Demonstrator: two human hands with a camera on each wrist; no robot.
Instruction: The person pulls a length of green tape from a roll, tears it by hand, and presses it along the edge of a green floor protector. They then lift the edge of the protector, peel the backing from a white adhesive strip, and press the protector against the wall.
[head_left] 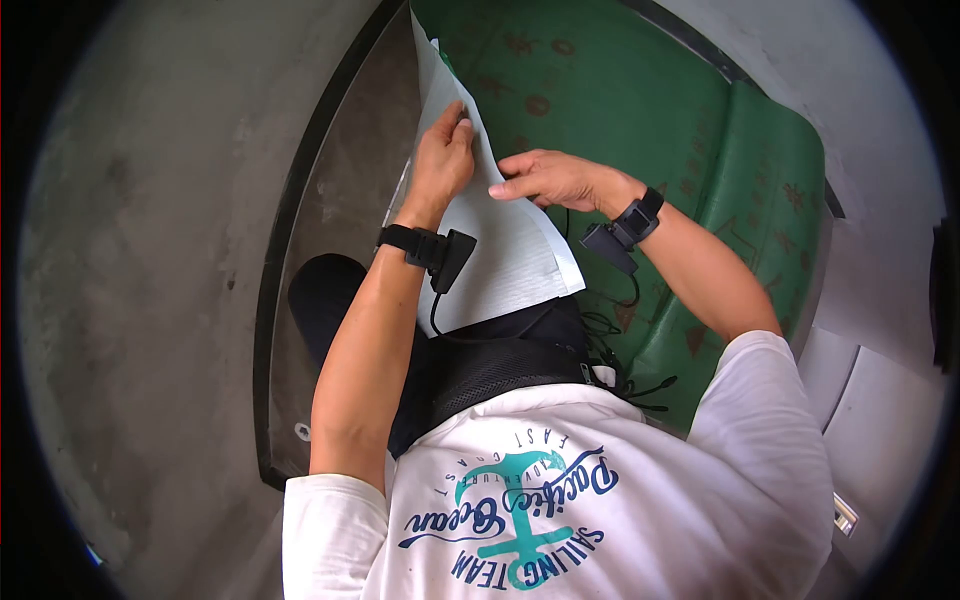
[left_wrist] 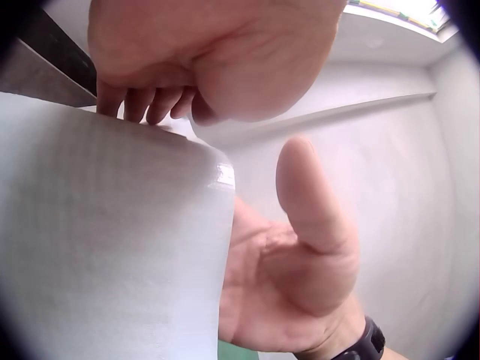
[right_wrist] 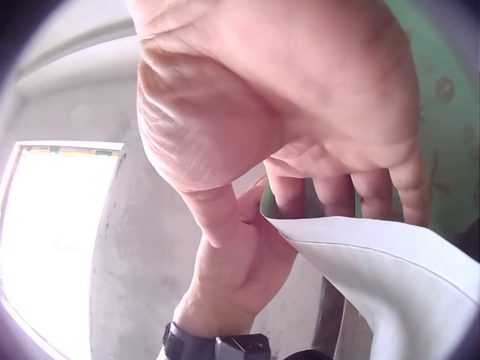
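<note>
A pale, thin sheet [head_left: 500, 250] hangs over the lap, its right edge showing a lighter folded band. The left hand [head_left: 443, 160] grips the sheet's upper part, fingers curled over its edge; in the left wrist view that hand [left_wrist: 217, 60] is above the sheet [left_wrist: 112, 225]. Beside the right edge is the right hand [head_left: 560, 180], thumb on the near side and fingers behind. The right wrist view shows the right hand [right_wrist: 285, 97] with its fingers extended behind the sheet's edge [right_wrist: 390, 255] and the thumb apart from it. Whether the fingers touch the sheet is unclear.
A green padded seat [head_left: 620, 110] with reddish markings lies beyond the sheet. Black cables [head_left: 600, 335] run near the waist at the right. A dark-edged panel [head_left: 285, 260] stands left of the legs, beside a grey surface [head_left: 150, 250]. A bright window [right_wrist: 56, 240] shows behind.
</note>
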